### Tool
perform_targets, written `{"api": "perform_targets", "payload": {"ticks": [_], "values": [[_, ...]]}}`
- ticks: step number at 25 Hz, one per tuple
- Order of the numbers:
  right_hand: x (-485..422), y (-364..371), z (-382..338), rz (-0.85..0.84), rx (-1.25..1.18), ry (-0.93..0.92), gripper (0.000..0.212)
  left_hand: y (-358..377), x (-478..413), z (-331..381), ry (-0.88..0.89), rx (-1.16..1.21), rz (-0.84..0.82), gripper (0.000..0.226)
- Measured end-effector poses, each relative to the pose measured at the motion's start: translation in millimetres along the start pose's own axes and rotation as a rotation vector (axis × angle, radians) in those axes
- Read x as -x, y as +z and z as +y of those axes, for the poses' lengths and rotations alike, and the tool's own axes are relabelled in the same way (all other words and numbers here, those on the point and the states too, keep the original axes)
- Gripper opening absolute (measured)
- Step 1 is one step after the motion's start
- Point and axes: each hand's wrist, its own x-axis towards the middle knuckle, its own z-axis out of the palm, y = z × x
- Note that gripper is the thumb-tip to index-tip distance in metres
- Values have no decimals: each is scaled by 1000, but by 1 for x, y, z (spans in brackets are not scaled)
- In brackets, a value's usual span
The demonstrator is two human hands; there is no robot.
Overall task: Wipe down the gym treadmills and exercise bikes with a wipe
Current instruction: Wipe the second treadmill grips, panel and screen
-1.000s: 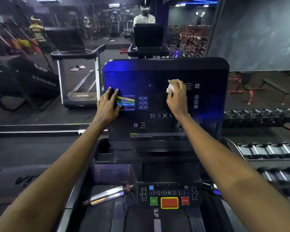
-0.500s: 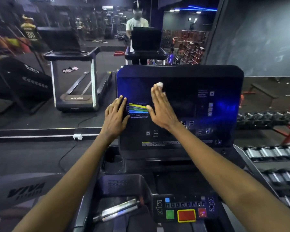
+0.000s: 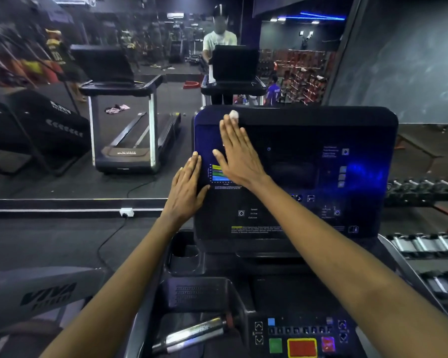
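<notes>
right hand [image 3: 239, 156]: fingers straight, palm flat on the treadmill console [image 3: 308, 177]; presses the white wipe [image 3: 234, 114] under its fingertips, near the console's upper left corner | left hand [image 3: 185, 189]: fingers straight, flat against the console's left edge; holds nothing | nearer me: red button [image 3: 301, 347] below the console

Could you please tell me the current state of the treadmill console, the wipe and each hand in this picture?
console: upright, lit, a coloured chart showing at its left.
wipe: bunched, pressed against the console near its top edge, mostly covered.
right hand: flat, fingers straight, pressing the wipe onto the console.
left hand: flat, fingers straight, resting on the console's left edge.
</notes>
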Motion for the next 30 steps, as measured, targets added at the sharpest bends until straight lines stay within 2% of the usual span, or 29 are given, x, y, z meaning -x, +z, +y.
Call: {"api": "perform_targets", "payload": {"ticks": [3,8,13,15,20,23,28,30], "values": [[-20,-4,-8,21,-13,72,70,2,-1,-2,10,21,18,80],[-11,11,-14,-53,103,-160,71,3,1,-9,32,48,48,78],[-2,7,2,52,60,57,69,5,18,-7,-61,124,21,75],[-2,11,-9,41,34,63,71,6,25,-8,-104,169,20,70],[40,27,-14,-100,94,-148,73,13,46,-11,-247,281,-67,62],[68,32,-5,-156,148,-246,70,20,55,-15,-267,312,-67,61],[55,19,-7,-93,77,-75,65,27,65,-28,-300,345,-125,56],[66,26,-16,-132,68,-124,68,28,69,-34,-327,423,-140,52]]}}
